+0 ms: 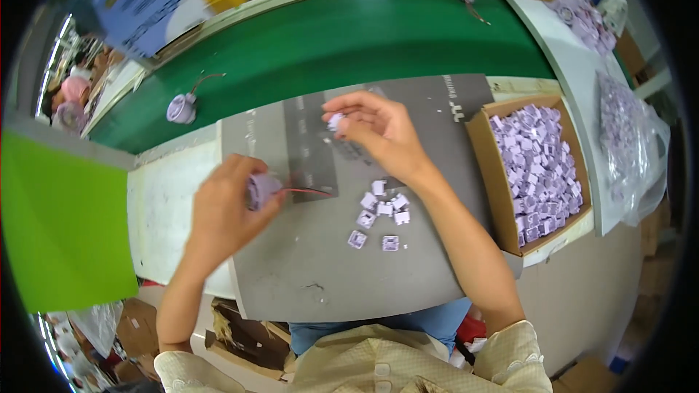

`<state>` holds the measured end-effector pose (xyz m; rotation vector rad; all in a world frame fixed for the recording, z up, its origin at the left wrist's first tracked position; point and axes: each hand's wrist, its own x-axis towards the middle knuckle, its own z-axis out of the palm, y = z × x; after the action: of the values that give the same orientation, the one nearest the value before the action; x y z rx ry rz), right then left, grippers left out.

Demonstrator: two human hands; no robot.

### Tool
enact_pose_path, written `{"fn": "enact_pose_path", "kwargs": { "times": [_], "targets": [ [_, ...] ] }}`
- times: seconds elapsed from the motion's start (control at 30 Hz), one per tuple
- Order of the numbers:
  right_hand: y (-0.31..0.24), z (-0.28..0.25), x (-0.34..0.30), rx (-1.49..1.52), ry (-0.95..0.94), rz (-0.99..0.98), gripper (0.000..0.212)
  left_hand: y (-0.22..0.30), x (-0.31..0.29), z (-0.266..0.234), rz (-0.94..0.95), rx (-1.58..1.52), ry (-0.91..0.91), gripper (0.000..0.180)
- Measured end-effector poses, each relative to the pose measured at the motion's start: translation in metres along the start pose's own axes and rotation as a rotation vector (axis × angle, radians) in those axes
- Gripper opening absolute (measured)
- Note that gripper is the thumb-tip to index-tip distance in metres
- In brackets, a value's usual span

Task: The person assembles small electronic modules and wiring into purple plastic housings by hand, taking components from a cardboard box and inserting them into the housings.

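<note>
My left hand [231, 207] is closed round a round lilac plastic housing [262, 191], from which a thin red and black wire [309, 191] trails to the right. Over the far middle of the grey mat, my right hand [378, 131] pinches a small lilac plastic piece [336, 122] between thumb and fingers. On the mat between my arms lie several small square lilac plastic pieces [384, 209], scattered in a loose group. They look like the piece in my right hand, whose details are blurred.
An open cardboard box [502, 222] full of small lilac pieces stands at the right. Beyond the grey mat [291, 276] runs a green conveyor belt [291, 51], carrying another lilac housing with wires [181, 108]. A clear bag of lilac parts [619, 124] hangs far right. A green panel [62, 225] borders the left.
</note>
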<state>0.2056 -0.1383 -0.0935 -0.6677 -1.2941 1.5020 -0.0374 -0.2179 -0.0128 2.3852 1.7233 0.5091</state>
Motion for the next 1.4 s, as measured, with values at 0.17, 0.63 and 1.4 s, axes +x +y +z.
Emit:
{"fn": "enact_pose_path", "kwargs": {
  "times": [0.17,0.63,1.4],
  "targets": [
    [0.0,-0.005,-0.005,-0.037,0.026,0.005,0.027,0.002,-0.011,0.039,0.168,0.202,0.131,0.029],
    [-0.015,-0.012,-0.001,-0.111,0.2,0.101,0.035,-0.028,0.102,0.061,-0.099,-0.99,-0.938,0.038],
    [-0.003,-0.01,-0.007,-0.003,0.113,-0.031,0.03,-0.042,0.099,0.097,0.06,-1.62,-0.838,0.042]
  ]
}}
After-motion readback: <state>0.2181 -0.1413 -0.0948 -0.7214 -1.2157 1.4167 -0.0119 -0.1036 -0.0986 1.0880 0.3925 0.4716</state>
